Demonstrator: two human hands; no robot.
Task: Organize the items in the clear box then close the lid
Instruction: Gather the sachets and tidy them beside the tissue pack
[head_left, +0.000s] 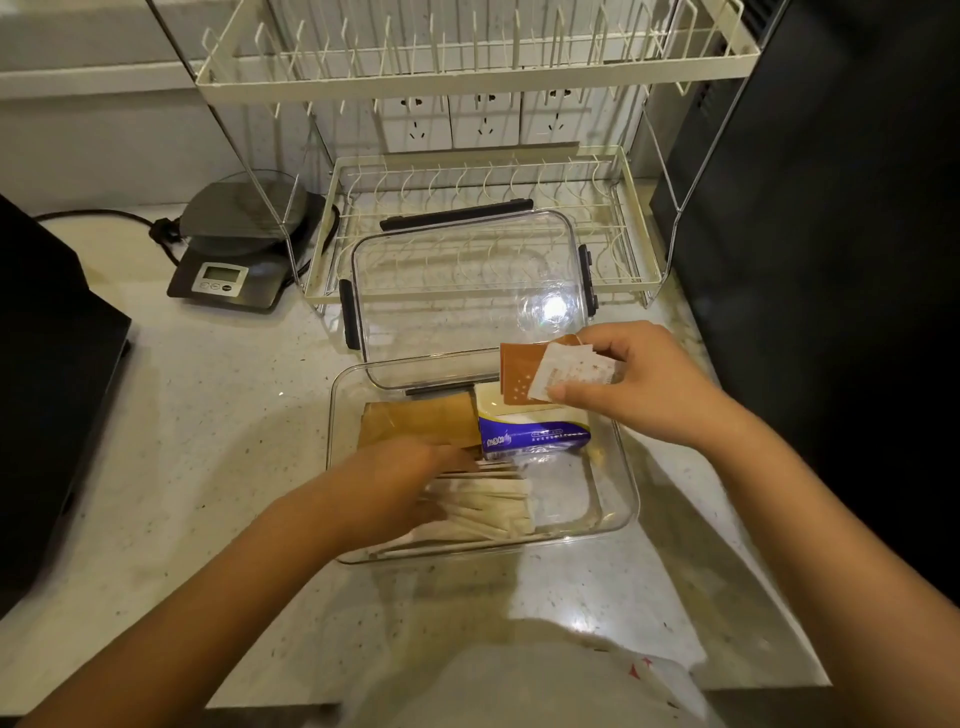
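The clear box (621, 499) stands open on the counter in front of me. Its clear lid (467, 291) with dark clips leans against the box's far rim. Inside lie a brown paper pack (426, 421), a purple tissue pack (535, 436) and a pile of white paper-wrapped sticks (493, 506). My left hand (400, 478) reaches into the box and rests on the white sticks; whether it grips them is hidden. My right hand (639, 379) hovers above the box's far right corner, pinching small brown and white sachets (540, 379).
A cream wire dish rack (483, 182) stands behind the lid, with wall sockets beyond it. A digital kitchen scale (234, 260) sits at the back left with its cable. Dark appliances flank the counter on the left (47, 389) and right (831, 234).
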